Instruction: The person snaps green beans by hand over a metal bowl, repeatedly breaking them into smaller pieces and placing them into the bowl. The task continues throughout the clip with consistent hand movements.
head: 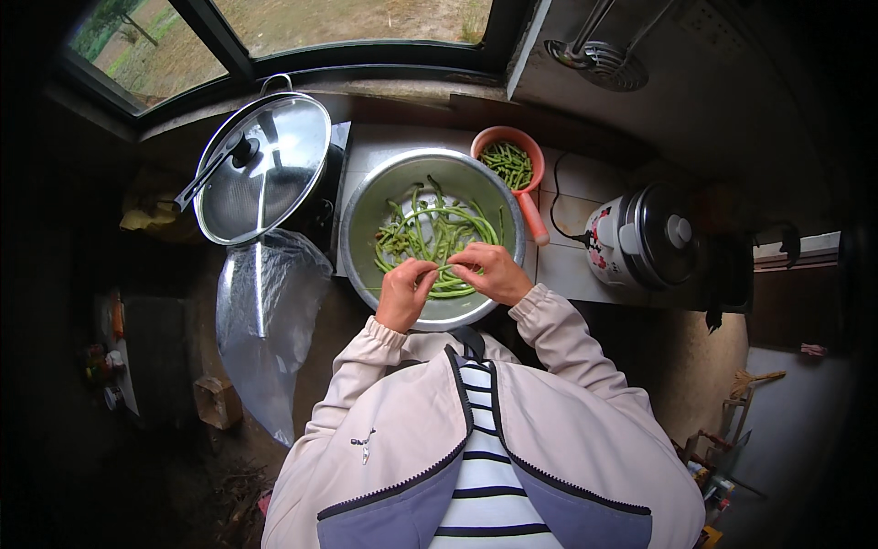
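My left hand and my right hand meet over the near part of a large metal basin. Between their fingertips they pinch a thin green long bean, whose one end seems to stick out left past my left hand. Inside the basin lie long whole green beans, curled along the right side, and shorter pieces on the left. Behind the basin at the right stands an orange plastic ladle holding short cut bean pieces.
A wok with a glass lid stands at the left, a clear plastic bag hanging below it. On the tiled counter at the right is a rice cooker with a black cord. Metal skimmers hang above, beside the window.
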Available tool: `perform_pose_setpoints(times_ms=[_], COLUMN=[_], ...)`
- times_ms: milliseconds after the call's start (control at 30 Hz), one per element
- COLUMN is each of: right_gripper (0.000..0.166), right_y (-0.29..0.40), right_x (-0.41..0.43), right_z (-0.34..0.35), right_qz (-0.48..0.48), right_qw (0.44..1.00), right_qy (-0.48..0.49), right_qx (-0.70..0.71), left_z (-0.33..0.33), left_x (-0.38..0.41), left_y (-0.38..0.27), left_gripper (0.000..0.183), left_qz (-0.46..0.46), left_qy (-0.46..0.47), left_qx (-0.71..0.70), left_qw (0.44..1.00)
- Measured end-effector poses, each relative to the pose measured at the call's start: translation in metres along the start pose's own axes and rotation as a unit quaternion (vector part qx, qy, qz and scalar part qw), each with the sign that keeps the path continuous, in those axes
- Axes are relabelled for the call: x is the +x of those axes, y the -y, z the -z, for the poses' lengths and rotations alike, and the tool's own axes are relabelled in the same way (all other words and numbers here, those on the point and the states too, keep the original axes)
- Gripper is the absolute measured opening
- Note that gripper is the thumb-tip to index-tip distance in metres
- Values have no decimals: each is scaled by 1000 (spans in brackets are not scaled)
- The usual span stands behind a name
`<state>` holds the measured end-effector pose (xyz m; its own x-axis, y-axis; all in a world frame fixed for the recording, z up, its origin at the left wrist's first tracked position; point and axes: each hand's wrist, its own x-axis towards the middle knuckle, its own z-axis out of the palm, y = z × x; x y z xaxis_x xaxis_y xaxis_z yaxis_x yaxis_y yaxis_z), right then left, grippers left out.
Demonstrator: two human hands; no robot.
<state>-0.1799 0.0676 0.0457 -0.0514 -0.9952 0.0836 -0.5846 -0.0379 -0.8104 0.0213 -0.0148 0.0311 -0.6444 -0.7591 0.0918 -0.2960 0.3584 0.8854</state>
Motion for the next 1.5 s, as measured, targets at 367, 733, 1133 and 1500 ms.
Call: perform_pose_setpoints(times_ms=[367, 733, 1133, 1500], right_gripper=[18, 18, 18, 9], right_y=[5, 2, 6, 7], right_x=[-6, -9, -12, -19], right_z=[3, 0, -16, -41], right_qz=[5, -4, -33, -57], right_qw=[1000, 1000, 995, 978], right_qy=[16, 12, -63, -193], right_qx=[-18, -25, -73, -56], left_z=[-5, -2, -9, -26], left_x=[-3, -4, -7, -10], left_y=[-5, -1, -6, -7], left_gripper=[11, 12, 10, 9], left_qz=[-33, -30, -11, -37], left_qy=[3, 13, -4, -49], left_qx=[4, 37, 50, 65], left_qw=[999, 999, 999, 996])
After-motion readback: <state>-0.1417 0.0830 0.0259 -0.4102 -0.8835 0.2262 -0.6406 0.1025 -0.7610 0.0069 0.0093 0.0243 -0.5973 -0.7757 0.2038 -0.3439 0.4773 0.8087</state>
